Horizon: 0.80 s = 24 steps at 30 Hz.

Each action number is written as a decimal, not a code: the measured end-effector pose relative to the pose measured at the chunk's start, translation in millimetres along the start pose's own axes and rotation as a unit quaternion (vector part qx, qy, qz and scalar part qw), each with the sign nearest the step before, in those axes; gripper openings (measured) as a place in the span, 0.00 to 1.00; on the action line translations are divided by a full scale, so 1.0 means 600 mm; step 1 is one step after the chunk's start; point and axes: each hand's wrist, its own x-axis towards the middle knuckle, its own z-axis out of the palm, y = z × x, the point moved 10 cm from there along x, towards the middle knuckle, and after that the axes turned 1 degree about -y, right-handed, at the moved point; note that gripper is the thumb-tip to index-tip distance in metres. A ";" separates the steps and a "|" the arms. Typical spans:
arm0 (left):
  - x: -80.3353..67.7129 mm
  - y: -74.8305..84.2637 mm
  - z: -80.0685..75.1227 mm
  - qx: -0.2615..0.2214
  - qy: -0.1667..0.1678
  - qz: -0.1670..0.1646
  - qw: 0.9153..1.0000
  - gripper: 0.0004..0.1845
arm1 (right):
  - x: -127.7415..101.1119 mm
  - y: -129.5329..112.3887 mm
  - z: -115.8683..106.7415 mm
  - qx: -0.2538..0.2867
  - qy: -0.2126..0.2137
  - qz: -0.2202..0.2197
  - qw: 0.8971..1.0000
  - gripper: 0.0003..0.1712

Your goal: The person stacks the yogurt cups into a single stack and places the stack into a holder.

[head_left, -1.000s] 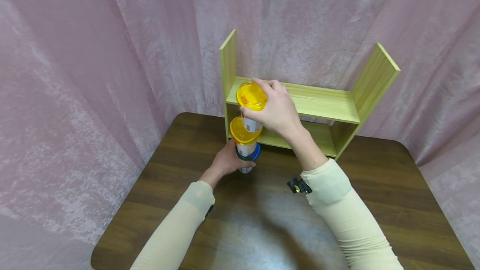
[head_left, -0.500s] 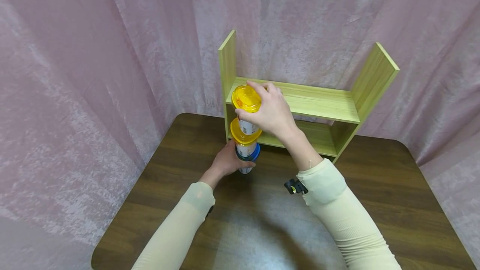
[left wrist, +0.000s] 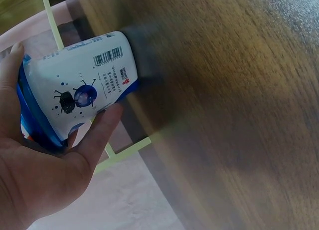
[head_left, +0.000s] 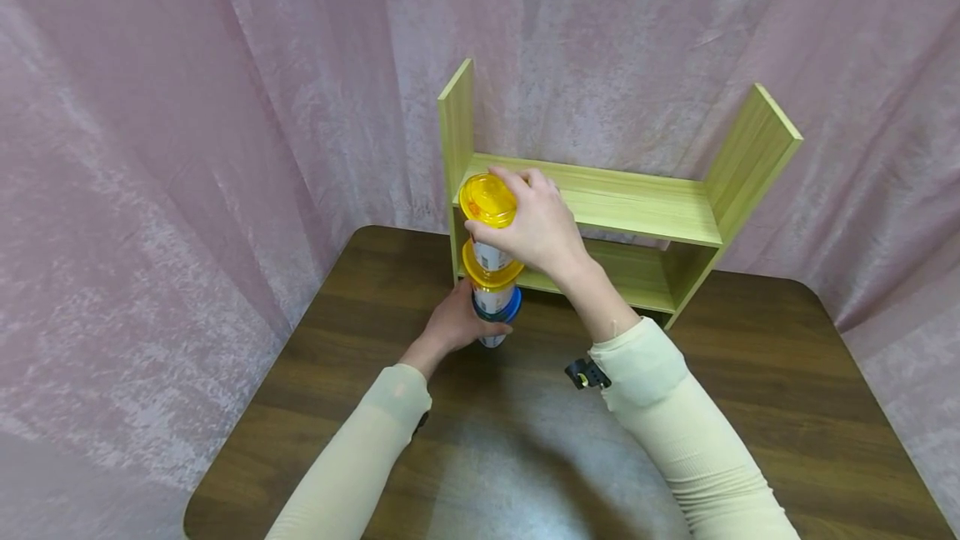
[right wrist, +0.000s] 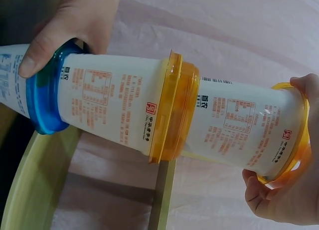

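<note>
Three lidded paper cups stand in a stack on the table, just in front of the shelf's left end. At the bottom is a white cup with a blue lid (left wrist: 92, 80), printed with an ant and a barcode. My left hand (head_left: 452, 325) grips it round the lid. A white cup with a yellow lid (right wrist: 112, 98) stands on that blue lid. The top cup, also yellow-lidded (right wrist: 239, 125), has its base at the middle cup's lid and appears to touch it. My right hand (head_left: 542, 227) holds this top cup by its lid rim, thumb and fingers on opposite sides.
A light wooden shelf (head_left: 637, 207) with two levels and raised side panels stands at the back of the brown table (head_left: 750, 390), right behind the cups. A pink curtain (head_left: 300, 107) hangs behind and beside the table.
My right hand has moved left and slightly down with the top cup, bringing it over the middle cup's lid. The left hand and the lower two cups have stayed in place.
</note>
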 end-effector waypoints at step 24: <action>0.005 -0.010 -0.005 -0.018 0.006 0.013 1.000 0.54 | -0.006 0.013 -0.006 0.054 0.031 -0.020 0.998 0.50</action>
